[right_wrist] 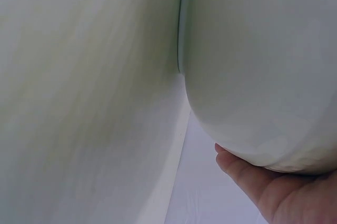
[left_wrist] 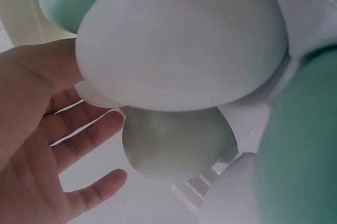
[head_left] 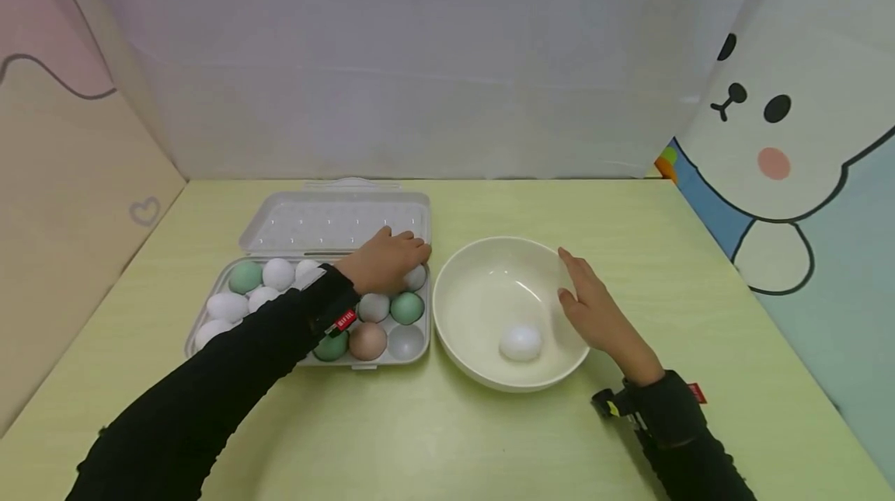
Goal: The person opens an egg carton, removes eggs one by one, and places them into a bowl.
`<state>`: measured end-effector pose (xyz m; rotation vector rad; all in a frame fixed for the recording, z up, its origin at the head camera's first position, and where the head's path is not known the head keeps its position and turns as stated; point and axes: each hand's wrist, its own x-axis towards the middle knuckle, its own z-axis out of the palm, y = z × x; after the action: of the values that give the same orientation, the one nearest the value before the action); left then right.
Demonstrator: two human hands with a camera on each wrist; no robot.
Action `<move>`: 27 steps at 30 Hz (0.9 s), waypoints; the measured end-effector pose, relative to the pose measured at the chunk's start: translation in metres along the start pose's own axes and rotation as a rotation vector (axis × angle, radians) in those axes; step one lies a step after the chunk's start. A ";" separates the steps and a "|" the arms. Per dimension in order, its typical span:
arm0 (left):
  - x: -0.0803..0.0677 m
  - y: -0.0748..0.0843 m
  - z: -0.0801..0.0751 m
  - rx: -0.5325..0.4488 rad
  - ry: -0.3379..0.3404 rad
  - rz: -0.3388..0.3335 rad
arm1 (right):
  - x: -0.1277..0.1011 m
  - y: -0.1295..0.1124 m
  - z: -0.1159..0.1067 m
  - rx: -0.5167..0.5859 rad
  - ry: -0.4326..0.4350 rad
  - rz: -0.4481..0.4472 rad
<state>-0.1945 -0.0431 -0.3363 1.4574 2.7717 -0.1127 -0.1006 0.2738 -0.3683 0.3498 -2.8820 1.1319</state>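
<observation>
A grey egg tray (head_left: 412, 353) with its lid (head_left: 336, 223) folded back holds several white, green and brown eggs. My left hand (head_left: 388, 260) lies over the tray's far right cells, fingers reaching toward a white egg (head_left: 416, 277). In the left wrist view its fingers (left_wrist: 87, 137) are spread and loosely straight beside a large white egg (left_wrist: 179, 40) and a pale egg (left_wrist: 179, 145). My right hand (head_left: 587, 303) rests with straight fingers against the right side of a cream bowl (head_left: 482, 283), which holds one white egg (head_left: 520, 342). The right wrist view shows a fingertip (right_wrist: 237, 167) under the bowl's wall (right_wrist: 253, 77).
The tray and bowl stand side by side on a yellow-green table (head_left: 447, 439). Panels wall the table on three sides, with a cartoon bear panel (head_left: 776, 136) at the right. One front right tray cell (head_left: 406, 340) has no egg.
</observation>
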 end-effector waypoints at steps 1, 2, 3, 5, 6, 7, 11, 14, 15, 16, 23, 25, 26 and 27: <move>0.000 -0.001 0.000 0.003 0.005 0.005 | 0.000 0.000 0.000 0.002 -0.002 0.000; -0.001 -0.001 -0.001 0.001 0.010 0.006 | 0.000 0.000 0.001 0.004 -0.003 -0.002; -0.002 -0.001 -0.002 -0.009 0.012 0.003 | 0.000 0.000 0.001 0.006 -0.007 -0.002; -0.003 -0.002 -0.005 -0.043 0.021 -0.008 | 0.000 -0.001 0.001 0.003 -0.011 0.000; -0.003 -0.003 -0.007 -0.069 0.024 -0.018 | 0.000 -0.001 0.001 0.001 -0.012 0.002; -0.004 -0.003 -0.010 -0.098 0.025 -0.028 | 0.000 -0.001 0.001 -0.001 -0.012 0.003; -0.005 -0.004 -0.025 -0.214 0.026 -0.060 | 0.000 -0.001 0.000 -0.005 -0.008 0.005; -0.006 -0.004 -0.037 -0.276 0.052 -0.039 | 0.000 -0.002 -0.001 0.001 -0.007 0.004; -0.006 -0.004 -0.041 -0.285 0.067 -0.025 | 0.000 -0.002 -0.001 0.002 -0.007 0.004; -0.005 -0.004 -0.045 -0.300 0.080 -0.010 | 0.000 -0.002 -0.002 0.002 -0.006 0.004; 0.009 0.008 -0.073 -0.319 0.115 0.069 | 0.001 -0.003 -0.003 0.007 -0.003 -0.001; 0.017 0.014 -0.080 -0.316 0.117 0.091 | 0.002 -0.003 -0.002 0.009 -0.003 -0.001; 0.021 0.017 -0.083 -0.315 0.116 0.101 | 0.002 -0.002 -0.002 0.013 -0.005 0.000; 0.025 0.020 -0.086 -0.309 0.114 0.111 | 0.002 -0.002 -0.001 0.017 -0.007 0.002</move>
<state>-0.1900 -0.0051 -0.2526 1.5700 2.6291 0.3919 -0.1022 0.2726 -0.3665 0.3527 -2.8807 1.1579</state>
